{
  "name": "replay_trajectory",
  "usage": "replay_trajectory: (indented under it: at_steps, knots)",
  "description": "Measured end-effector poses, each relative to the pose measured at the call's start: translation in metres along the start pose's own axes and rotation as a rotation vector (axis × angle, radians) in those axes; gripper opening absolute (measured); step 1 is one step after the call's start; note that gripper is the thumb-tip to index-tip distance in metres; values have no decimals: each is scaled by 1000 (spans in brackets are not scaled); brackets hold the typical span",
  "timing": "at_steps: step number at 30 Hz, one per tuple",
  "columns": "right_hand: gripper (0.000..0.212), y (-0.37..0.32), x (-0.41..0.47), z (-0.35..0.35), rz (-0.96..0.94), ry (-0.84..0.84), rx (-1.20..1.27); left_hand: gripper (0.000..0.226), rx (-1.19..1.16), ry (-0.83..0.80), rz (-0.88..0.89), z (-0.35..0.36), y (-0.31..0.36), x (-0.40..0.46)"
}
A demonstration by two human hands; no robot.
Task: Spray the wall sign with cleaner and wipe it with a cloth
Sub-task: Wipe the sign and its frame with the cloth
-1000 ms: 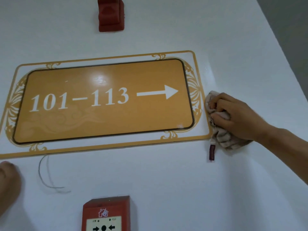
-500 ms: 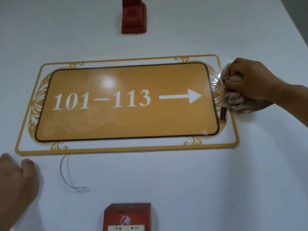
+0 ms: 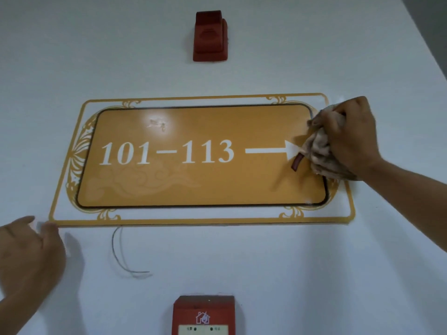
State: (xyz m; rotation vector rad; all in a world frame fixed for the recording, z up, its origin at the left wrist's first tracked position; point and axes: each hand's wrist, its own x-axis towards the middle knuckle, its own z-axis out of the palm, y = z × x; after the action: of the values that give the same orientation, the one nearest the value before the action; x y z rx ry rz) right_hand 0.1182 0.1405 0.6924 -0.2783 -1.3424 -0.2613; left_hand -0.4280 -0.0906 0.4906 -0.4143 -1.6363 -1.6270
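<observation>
An orange wall sign (image 3: 193, 180) reading "101-113" with a white arrow hangs on the white wall, framed by a gold ornamental border. My right hand (image 3: 350, 139) grips a bunched beige cloth (image 3: 316, 151) and presses it on the sign's right end, over the arrow's tip. A dark red tag dangles from the cloth. My left hand (image 3: 26, 257) rests flat on the wall below the sign's lower left corner, fingers apart and holding nothing. No spray bottle is in view.
A red alarm sounder (image 3: 210, 36) is mounted above the sign. A red fire call point (image 3: 204, 315) sits below it at the frame's bottom. A thin loose wire (image 3: 121, 255) curls under the sign. The wall's corner edge (image 3: 425, 37) runs down at upper right.
My right hand has carried the cloth up from beside the sign's lower right corner and then left onto the orange panel. My left hand has come further into view, up toward the sign's lower left corner.
</observation>
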Motion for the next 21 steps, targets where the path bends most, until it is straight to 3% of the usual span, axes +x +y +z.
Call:
replay_trajectory:
  at_steps: [1,4,7,10,21]
  knots:
    - [29,-8,-3,8,-10,-12,22,46,-30,-48,24,-3,11,2]
    - [23,-39,-19,35,-89,-56,45,62,-173,16,26,-31,53,-2]
    - [15,-68,-33,60,-201,-45,31,62,-136,61,204,-54,100,-23]
    - [26,-93,-39,73,-123,-76,111,58,-100,-4,323,-70,133,-43]
    - [28,-102,-38,38,-19,-60,93,59,-205,-165,659,-64,199,-94]
